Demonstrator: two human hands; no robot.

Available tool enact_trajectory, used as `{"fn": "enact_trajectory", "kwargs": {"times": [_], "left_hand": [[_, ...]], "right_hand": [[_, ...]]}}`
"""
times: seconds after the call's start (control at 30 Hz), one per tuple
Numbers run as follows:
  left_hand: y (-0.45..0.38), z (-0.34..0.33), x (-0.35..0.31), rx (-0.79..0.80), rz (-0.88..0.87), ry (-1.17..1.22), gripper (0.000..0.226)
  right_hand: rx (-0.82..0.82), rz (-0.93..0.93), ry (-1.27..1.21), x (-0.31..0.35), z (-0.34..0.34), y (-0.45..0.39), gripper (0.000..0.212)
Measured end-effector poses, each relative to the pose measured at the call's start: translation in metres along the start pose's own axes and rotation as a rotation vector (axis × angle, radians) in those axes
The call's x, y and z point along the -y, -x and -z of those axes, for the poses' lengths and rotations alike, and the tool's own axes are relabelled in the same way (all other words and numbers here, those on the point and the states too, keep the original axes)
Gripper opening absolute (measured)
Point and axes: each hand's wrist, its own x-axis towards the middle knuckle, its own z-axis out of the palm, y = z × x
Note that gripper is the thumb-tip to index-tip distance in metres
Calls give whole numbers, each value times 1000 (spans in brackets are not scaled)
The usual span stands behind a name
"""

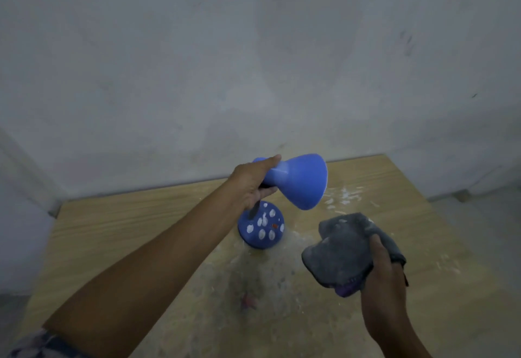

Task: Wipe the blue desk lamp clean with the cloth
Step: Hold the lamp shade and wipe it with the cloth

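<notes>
The blue desk lamp stands on the wooden table (118, 233). Its cone-shaped shade (303, 181) tilts down to the right. Its round base (260, 230) carries several white smudges and a small red switch. My left hand (251, 182) grips the narrow back end of the shade, where the dark neck joins it. My right hand (386, 281) holds a bunched grey cloth (344, 253) to the right of the base and below the shade, apart from the lamp. A bit of purple shows at the cloth's lower edge.
White powdery marks are smeared on the table behind the cloth (344, 197) and in front of the base (267, 281). A grey wall (253, 61) rises right behind the table. The table's left and right edges drop to the floor.
</notes>
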Motion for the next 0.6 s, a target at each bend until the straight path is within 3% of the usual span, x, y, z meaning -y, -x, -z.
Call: {"fn": "enact_trajectory", "kwargs": {"times": [0.1, 0.23, 0.33, 0.4, 0.5, 0.6], "left_hand": [[-2, 2, 11, -50, -33, 47, 72], [1, 11, 13, -21, -73, -31, 52], [5, 22, 5, 2, -52, -235, 43], [7, 31, -3, 33, -63, -423, 45], [3, 42, -12, 47, -206, -758, 50], [3, 45, -14, -24, -323, -915, 54]], "right_hand": [[17, -84, -40, -10, -6, 3, 26], [86, -335, -184, -21, -20, 5, 31], [180, -489, -360, -24, -39, 12, 37], [234, -474, -390, -27, -50, 15, 35], [229, -453, -405, -30, -63, 14, 32], [199, -435, -435, -32, -72, 12, 30]]}}
